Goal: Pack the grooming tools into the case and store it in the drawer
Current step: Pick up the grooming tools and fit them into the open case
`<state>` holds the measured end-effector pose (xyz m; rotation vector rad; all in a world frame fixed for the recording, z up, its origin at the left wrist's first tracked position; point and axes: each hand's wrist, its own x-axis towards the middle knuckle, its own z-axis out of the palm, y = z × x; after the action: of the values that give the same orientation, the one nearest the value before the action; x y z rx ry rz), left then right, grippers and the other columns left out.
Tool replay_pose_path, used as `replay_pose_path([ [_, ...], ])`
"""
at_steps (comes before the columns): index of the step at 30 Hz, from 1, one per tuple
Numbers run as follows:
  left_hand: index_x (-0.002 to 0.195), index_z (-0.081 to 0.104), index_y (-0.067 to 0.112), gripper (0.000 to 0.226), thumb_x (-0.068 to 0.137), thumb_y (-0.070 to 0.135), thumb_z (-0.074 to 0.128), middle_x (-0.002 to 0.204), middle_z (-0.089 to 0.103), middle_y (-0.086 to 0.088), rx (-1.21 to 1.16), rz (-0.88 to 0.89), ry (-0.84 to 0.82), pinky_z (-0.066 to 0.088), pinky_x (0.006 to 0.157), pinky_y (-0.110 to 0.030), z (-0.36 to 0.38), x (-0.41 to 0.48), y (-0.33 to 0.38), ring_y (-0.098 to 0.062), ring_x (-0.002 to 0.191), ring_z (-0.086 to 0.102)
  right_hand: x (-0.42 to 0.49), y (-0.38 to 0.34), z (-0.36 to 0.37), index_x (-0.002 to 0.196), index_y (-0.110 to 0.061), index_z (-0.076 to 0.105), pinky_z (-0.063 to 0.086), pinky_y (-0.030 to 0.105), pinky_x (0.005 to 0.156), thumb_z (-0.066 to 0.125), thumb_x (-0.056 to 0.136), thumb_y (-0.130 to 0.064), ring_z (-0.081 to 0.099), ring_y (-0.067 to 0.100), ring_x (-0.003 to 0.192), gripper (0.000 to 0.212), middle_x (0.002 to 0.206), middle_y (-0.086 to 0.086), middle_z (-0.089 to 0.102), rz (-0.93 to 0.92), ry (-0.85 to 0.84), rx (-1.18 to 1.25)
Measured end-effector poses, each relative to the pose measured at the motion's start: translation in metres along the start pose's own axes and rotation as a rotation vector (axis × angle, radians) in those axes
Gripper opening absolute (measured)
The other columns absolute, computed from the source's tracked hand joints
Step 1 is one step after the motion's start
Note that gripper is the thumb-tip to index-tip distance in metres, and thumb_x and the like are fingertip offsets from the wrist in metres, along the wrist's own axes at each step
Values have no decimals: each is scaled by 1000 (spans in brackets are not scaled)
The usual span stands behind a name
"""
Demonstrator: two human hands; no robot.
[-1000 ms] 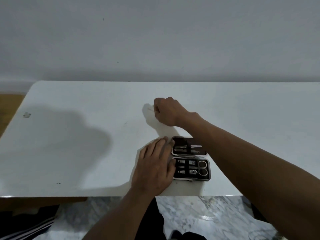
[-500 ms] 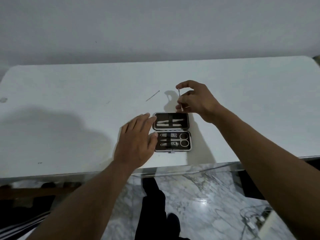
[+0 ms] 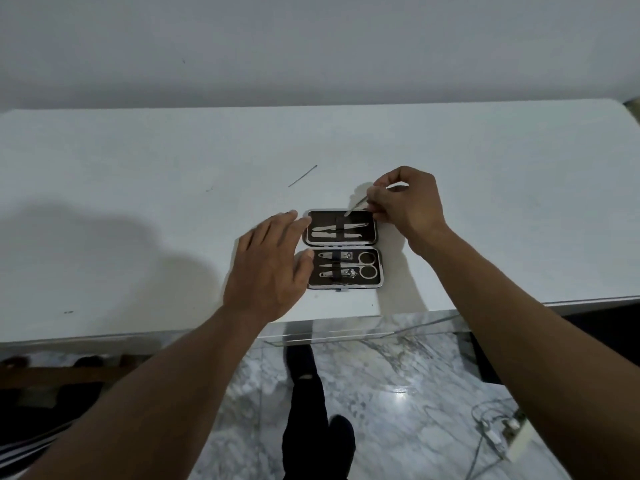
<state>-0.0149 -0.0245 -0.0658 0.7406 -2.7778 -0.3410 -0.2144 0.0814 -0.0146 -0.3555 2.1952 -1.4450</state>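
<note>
**Clerk:** Entry one, the case?

**Keeper:** Case (image 3: 343, 249): open flat on the table (image 3: 138, 168), near its front edge. It has two halves, one beyond the other, and each has its long axis running left to right. The strapped tools (image 3: 332, 232) inside lie along that same axis. The scissors (image 3: 362, 264) in the near half have their rings at the right and their blades pointing left.

**Clerk:** Entry two, the loose pieces?

**Keeper:** Tool (image 3: 355, 206): thin, held on a slant above the far right corner of the case. Its free tip points down and left over the far half, and its upper end is lost in the fingers. Pick (image 3: 303, 176): lying on the table beyond the case and to its left, well apart from it. Its axis is diagonal, from near-left to far-right.

**Clerk:** Entry three, the hands?

**Keeper:** Right hand (image 3: 408, 202): just beyond the case's right end, wrist raised, fingers curled, thumb and forefinger pinching the tool. Left hand (image 3: 270, 261): left of the case, palm down, fingers straight and spread. It grips nothing, and its fingertips and thumb lie against the left rim of the case. Both forearms reach in from the near side.
</note>
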Motion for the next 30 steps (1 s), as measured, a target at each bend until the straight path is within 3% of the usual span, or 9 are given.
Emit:
replay_pose_path([
  [2, 138, 47, 26, 49, 91, 41, 38, 145, 49, 4, 2, 4, 6, 34, 107, -38, 0, 0, -1, -17, 134, 43, 2, -2, -3, 72, -14, 65, 62, 39, 70, 72, 75, -13, 69, 21, 61, 7, 67, 6, 70, -43, 22, -145],
  [6, 138, 46, 26, 50, 92, 42, 37, 145, 48, 4, 12, 6, -9, 34, 107, -38, 0, 1, -1, -18, 134, 43, 1, -14, -16, 79, -13, 72, 51, 29, 69, 74, 78, -20, 63, 18, 67, 8, 70, 1, 68, -258, -50, -542],
  [10, 139, 45, 26, 50, 92, 42, 35, 146, 47, 5, 19, 0, -24, 34, 108, -39, -1, 0, -1, -17, 135, 42, 1, -19, -25, 87, -12, 73, 40, 26, 70, 64, 86, -13, 61, 24, 76, 9, 75, 3, 68, -413, -224, -886],
  [13, 139, 45, 27, 50, 93, 42, 35, 147, 47, 5, 22, 1, -32, 33, 108, -37, 0, 0, -1, -16, 135, 41, 2, -17, -27, 91, -11, 72, 42, 31, 71, 55, 88, -5, 61, 30, 84, 17, 86, 7, 72, -544, -264, -1079],
  [18, 140, 44, 26, 49, 94, 42, 36, 147, 47, 4, 23, 8, -36, 33, 109, -36, 0, 0, -2, -16, 136, 41, -5, -13, -21, 89, -16, 69, 53, 40, 71, 53, 88, -13, 61, 35, 82, 16, 88, 8, 67, -586, -244, -1144],
  [30, 138, 46, 26, 48, 93, 41, 38, 146, 48, 4, 16, 4, -30, 34, 109, -38, -2, 1, -2, -16, 135, 42, -16, -18, 5, 99, -19, 69, 47, 35, 69, 50, 94, -24, 60, 32, 91, 20, 97, 6, 63, -568, -226, -1166],
])
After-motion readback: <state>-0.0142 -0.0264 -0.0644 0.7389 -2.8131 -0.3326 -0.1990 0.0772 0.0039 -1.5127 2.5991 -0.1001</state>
